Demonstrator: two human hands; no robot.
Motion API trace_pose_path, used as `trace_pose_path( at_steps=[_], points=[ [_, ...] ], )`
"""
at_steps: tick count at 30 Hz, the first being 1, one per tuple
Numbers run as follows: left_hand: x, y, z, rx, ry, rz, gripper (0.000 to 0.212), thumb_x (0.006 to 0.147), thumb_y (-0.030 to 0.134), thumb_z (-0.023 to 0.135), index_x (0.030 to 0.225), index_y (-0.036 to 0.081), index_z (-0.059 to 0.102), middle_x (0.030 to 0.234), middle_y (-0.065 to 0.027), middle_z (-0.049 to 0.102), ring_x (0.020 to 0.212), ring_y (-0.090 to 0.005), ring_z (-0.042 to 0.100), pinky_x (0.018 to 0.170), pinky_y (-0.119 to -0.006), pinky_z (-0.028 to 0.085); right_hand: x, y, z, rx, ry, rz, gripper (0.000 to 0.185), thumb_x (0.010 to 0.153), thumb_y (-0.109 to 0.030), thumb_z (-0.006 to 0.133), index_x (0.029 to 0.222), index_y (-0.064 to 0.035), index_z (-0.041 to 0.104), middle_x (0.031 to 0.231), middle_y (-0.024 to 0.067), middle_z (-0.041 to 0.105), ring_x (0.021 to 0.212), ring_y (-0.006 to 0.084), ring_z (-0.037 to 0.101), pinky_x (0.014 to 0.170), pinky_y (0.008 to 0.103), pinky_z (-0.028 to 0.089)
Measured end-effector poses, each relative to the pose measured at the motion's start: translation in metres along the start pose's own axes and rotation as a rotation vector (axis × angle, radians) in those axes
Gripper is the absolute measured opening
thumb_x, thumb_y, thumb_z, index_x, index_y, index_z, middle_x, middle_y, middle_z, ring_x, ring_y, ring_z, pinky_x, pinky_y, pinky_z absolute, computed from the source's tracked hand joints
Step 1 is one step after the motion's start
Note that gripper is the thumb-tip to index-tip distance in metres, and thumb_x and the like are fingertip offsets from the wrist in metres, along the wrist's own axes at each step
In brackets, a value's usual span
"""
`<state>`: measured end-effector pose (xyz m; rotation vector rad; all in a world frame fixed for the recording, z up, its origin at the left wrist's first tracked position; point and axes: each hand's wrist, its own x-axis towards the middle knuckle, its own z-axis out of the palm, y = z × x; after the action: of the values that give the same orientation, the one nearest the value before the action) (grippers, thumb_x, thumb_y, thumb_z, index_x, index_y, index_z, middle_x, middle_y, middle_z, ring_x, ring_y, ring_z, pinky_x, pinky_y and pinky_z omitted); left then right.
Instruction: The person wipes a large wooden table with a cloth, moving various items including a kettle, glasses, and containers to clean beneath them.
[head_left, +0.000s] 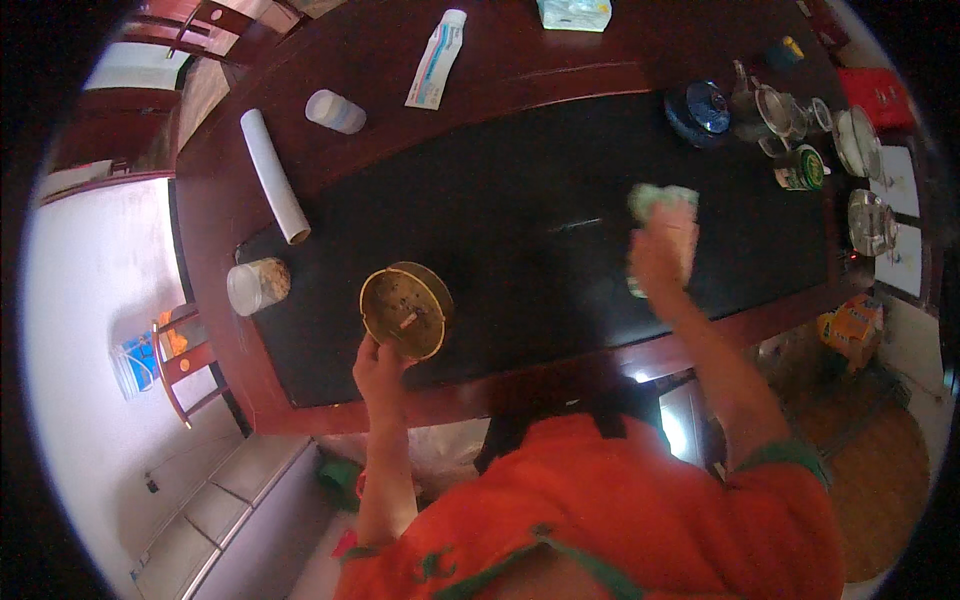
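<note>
My left hand grips the near rim of a round, yellowish ashtray, which is tilted and holds ash and a cigarette butt. Its base is close to the black inset of the table; whether it touches cannot be told. Over the right part of that inset, my right hand, slightly blurred, presses on a pale green and pinkish cloth. Part of the cloth shows beyond the fingers and part beside the palm. A faint light streak lies on the black surface between the hands.
At the left stand a jar with brown contents, a white roll and a plastic cup. A flattened tube and a tissue box lie farther back. A blue lidded bowl, glassware and a green-lidded jar are at the right.
</note>
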<state>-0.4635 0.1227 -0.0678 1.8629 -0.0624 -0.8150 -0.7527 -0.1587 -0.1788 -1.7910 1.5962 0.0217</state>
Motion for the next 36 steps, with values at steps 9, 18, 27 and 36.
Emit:
trace_pose_path(
  at_steps=[9, 18, 27, 36],
  points=[
    [0.045, 0.053, 0.114, 0.198, -0.22, 0.271, 0.028, 0.085, 0.013, 0.049, 0.106, -0.002, 0.06, 0.089, -0.0074, 0.062, 0.074, -0.0113, 0.061, 0.06, -0.026, 0.051, -0.08, -0.131, 0.093, -0.115, -0.08, -0.806, 0.04, 0.083, -0.014, 0.046, 0.119, 0.0019, 0.053, 0.133, 0.0205, 0.043, 0.126, 0.0353, 0.037, 0.103, 0.0489, 0.03],
    [0.059, 0.063, 0.287, 0.342, -0.475, 0.498, 0.028, 0.077, 0.002, 0.045, 0.098, -0.005, 0.061, 0.074, -0.0172, 0.064, 0.059, -0.0196, 0.065, 0.055, -0.031, 0.051, -0.073, 0.01, 0.001, -0.408, 0.021, -0.614, 0.05, 0.086, -0.016, 0.045, 0.134, -0.0024, 0.037, 0.144, 0.0195, 0.028, 0.134, 0.0351, 0.026, 0.108, 0.0488, 0.022],
    [-0.016, 0.034, 0.392, 0.53, -0.684, 0.519, 0.032, 0.085, 0.003, 0.045, 0.113, -0.008, 0.054, 0.083, -0.0154, 0.064, 0.069, -0.0187, 0.066, 0.058, -0.028, 0.058, -0.097, 0.14, -0.078, -0.548, 0.155, -0.16, 0.058, 0.087, -0.014, 0.047, 0.142, -0.0084, 0.027, 0.149, 0.0173, 0.018, 0.139, 0.0327, 0.016, 0.11, 0.0488, 0.017],
    [-0.03, -0.001, 0.439, 0.554, -0.583, 0.757, 0.025, 0.081, 0.008, 0.049, 0.097, -0.006, 0.061, 0.067, -0.0202, 0.062, 0.051, -0.0279, 0.063, 0.052, -0.035, 0.052, -0.025, 0.259, -0.155, -0.69, 0.587, 0.127, 0.049, 0.091, -0.013, 0.042, 0.138, -0.004, 0.034, 0.144, 0.0181, 0.03, 0.133, 0.0367, 0.028, 0.106, 0.0496, 0.028]
  ],
)
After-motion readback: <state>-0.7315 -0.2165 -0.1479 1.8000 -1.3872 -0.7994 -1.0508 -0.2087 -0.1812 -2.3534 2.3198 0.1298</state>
